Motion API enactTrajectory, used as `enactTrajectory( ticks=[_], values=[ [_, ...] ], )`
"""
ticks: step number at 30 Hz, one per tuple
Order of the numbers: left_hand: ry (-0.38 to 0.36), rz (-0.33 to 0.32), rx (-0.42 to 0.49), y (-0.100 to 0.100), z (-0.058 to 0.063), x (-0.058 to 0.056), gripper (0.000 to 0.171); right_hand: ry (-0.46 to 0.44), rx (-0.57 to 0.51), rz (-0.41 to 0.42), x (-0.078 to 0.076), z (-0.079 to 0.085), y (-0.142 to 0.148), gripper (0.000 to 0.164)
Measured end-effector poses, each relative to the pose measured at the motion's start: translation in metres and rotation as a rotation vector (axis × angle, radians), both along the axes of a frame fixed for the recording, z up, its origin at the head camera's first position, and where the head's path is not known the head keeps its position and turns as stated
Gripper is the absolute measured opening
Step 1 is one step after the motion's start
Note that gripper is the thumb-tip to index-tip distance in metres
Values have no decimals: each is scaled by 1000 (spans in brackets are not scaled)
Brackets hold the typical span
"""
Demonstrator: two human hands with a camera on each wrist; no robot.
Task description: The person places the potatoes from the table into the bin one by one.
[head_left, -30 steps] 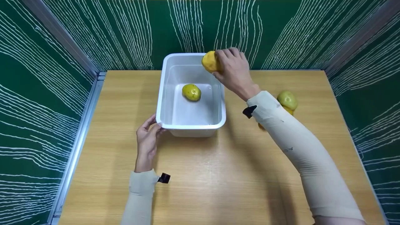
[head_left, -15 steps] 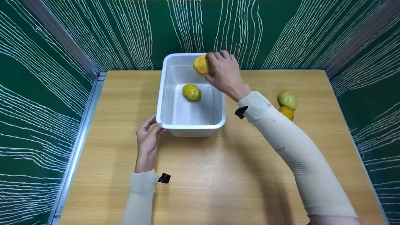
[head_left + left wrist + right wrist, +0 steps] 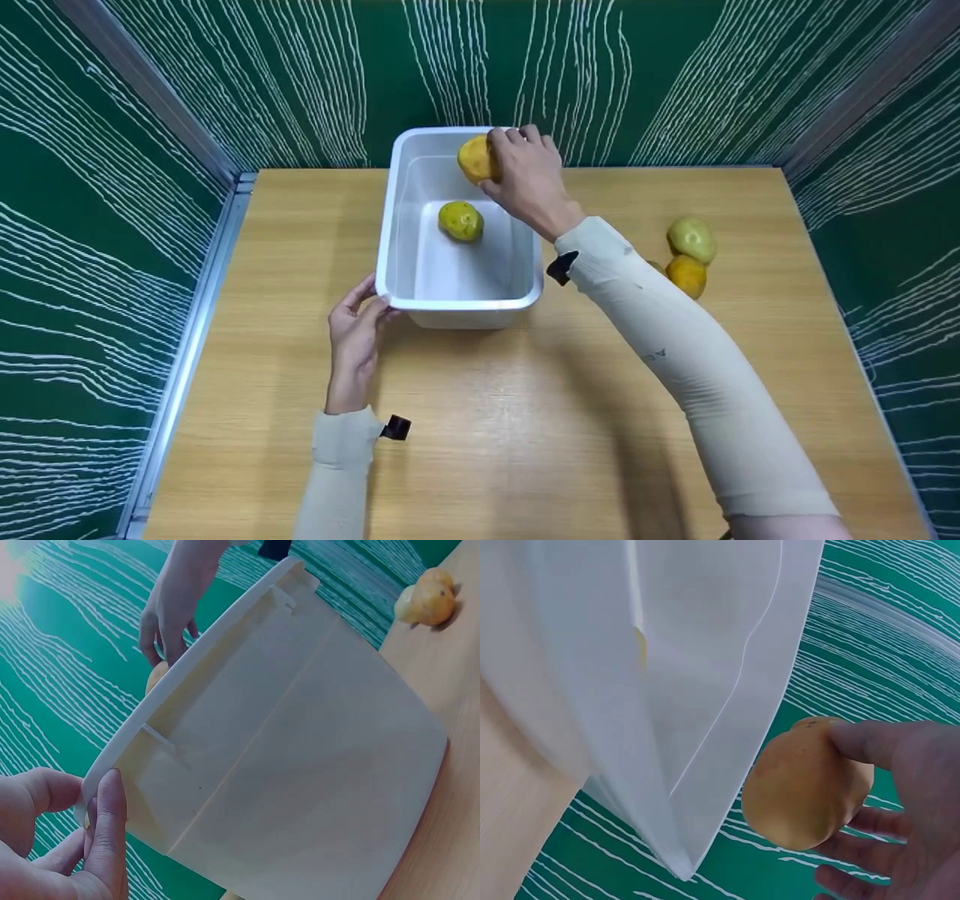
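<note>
Gripping the yellow fruit with your right hand, your left hand pinching the bin, you see the greenish fruit inside whole only in the head view.

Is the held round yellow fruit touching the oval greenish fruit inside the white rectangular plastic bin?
Apart: the head view shows bare white bin between the held yellow fruit and the greenish fruit.
</note>
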State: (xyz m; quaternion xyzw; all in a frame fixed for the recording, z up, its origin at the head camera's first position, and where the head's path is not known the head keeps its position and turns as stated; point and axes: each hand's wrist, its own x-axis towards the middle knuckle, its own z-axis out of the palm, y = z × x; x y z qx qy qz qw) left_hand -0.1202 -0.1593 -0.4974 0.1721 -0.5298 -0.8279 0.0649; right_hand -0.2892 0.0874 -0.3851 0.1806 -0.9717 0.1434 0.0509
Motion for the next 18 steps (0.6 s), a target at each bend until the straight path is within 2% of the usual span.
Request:
enactTrajectory(
  ticks=[11,18],
  values=[
    [45,-32,-31,-1,0,3,48,-32,23,-39,-1,-9,-17,62],
    [26,-11,-16,0,-1,1,48,-86,59,-26,-3,-14,-26,63]
  ],
)
